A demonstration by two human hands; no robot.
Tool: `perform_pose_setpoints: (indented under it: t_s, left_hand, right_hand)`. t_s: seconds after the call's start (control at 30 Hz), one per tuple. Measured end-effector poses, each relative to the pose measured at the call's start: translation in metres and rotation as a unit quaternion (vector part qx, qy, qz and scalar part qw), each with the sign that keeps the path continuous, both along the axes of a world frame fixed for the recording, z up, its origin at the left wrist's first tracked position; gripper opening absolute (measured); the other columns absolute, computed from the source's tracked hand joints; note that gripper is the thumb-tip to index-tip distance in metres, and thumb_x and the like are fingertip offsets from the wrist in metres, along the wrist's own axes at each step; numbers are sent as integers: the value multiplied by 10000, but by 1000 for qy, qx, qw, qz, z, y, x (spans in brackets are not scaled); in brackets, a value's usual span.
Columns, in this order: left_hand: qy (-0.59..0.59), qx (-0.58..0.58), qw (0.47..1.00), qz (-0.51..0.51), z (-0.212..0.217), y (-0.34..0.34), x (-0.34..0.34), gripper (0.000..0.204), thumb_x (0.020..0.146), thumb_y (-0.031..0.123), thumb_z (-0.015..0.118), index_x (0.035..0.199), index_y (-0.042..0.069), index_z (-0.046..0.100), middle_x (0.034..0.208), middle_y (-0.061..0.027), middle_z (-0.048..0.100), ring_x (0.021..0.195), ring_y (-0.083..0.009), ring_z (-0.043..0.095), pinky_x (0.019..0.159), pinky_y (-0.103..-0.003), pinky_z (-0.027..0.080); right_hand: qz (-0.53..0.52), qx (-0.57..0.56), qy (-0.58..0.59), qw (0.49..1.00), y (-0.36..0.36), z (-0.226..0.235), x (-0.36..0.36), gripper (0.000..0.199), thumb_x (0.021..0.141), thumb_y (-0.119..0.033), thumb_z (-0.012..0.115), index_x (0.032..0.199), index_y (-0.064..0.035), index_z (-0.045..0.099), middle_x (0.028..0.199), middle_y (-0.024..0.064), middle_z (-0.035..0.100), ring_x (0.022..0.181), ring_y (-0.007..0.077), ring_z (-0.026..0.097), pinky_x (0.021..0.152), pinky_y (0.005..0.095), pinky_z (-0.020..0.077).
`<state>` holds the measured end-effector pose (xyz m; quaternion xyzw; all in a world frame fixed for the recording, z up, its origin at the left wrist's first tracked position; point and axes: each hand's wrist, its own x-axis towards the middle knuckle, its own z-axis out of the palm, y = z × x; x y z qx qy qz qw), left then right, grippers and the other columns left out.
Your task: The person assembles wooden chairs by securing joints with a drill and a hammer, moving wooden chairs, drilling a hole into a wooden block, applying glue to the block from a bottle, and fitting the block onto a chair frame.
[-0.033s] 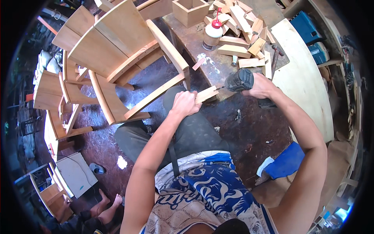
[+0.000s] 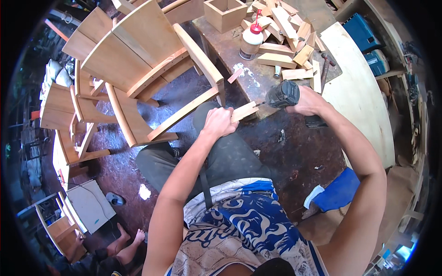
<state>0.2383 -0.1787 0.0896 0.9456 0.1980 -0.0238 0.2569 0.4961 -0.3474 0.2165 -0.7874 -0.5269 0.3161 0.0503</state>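
My left hand (image 2: 220,122) is closed round a short wooden block (image 2: 244,112), holding it over my thigh beside the bench corner. My right hand (image 2: 307,102) grips a dark cordless drill (image 2: 282,94) by its handle. The drill points left, and its thin bit (image 2: 260,104) meets or nearly meets the right end of the block; the exact contact is too small to tell. Left of my knee stands a wooden chair frame (image 2: 154,76) with a curved panel and rails.
The low workbench (image 2: 216,39) carries a glue bottle (image 2: 251,42) with a red cap, a wooden box (image 2: 224,16), a pile of wood offcuts (image 2: 277,60) and a hammer (image 2: 326,69). Pale plywood (image 2: 363,101) lies to the right. Another person's bare feet (image 2: 133,239) show at lower left.
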Motion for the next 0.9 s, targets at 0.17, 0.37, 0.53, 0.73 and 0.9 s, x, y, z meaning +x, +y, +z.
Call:
perform_pose_setpoints:
  t_s: [0.17, 0.37, 0.53, 0.73, 0.9]
  left_hand:
    - [13, 5, 1000, 3, 4, -2, 3, 344, 735, 308, 699, 879, -5, 697, 741, -257, 686, 740, -412, 694, 747, -480, 559]
    - [6, 7, 1000, 2, 3, 0, 1, 349, 742, 312, 698, 888, -5, 697, 745, -257, 686, 741, -411, 693, 750, -476, 558]
    - [9, 2, 1000, -4, 3, -1, 2, 347, 744, 312, 698, 892, -2, 697, 745, -253, 687, 745, -410, 693, 751, -477, 556]
    - [5, 12, 1000, -6, 1, 0, 2, 334, 727, 307, 737, 869, 9, 689, 732, -226, 691, 735, -402, 702, 737, -480, 567]
    - [18, 14, 1000, 1, 2, -3, 1, 350, 732, 311, 732, 896, 4, 697, 758, -233, 699, 753, -408, 704, 757, -478, 568]
  right_hand:
    - [-4, 12, 58, 998, 1, 2, 7, 484, 670, -130, 718, 1139, -44, 638, 1061, 220, 701, 1018, 396, 658, 905, 431, 526]
    - [-2, 26, 49, 998, 1, -11, 14, 463, 667, -89, 673, 1124, -32, 631, 1046, 224, 701, 1010, 390, 661, 891, 422, 532]
    - [-7, 22, 15, 1000, -7, -25, 19, 442, 670, -110, 677, 1102, -28, 640, 1050, 226, 701, 1013, 396, 661, 888, 429, 532]
    - [-4, 19, -4, 1000, -11, -17, 10, 444, 666, -140, 688, 1088, -10, 633, 1036, 254, 696, 1011, 420, 652, 886, 444, 534]
    - [-26, 37, -6, 999, -13, -34, 16, 429, 638, -135, 711, 1045, -20, 645, 1001, 249, 705, 977, 412, 667, 867, 441, 533]
